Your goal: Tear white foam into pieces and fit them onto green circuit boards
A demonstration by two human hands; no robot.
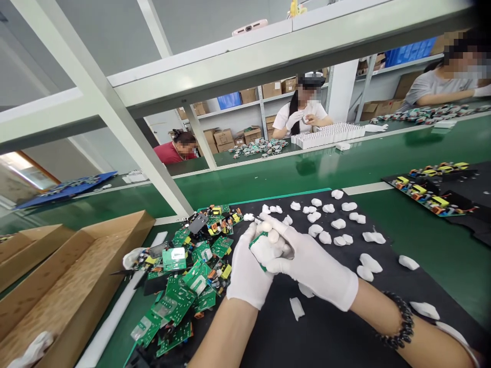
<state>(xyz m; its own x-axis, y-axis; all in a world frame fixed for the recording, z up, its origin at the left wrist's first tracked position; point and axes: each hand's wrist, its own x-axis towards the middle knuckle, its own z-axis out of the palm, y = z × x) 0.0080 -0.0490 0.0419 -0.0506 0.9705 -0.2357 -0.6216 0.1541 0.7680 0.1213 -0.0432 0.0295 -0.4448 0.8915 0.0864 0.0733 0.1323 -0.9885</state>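
Observation:
My left hand, in a white glove, is closed around a green circuit board from the left and below. White putty-like material covers much of the board's upper face. Over it, my gloved right hand presses down with bent fingers, gripping the board and the white material together. Part of the board is hidden by the fingers. Around my hands, several white lumps lie spread on a black mat. A heap of green circuit boards with yellow and black components sits left of my left hand.
Cardboard trays and a white strip stand at the left. More boards lie at the right. A pale metal frame crosses ahead; beyond it, people work at a green bench with a white block.

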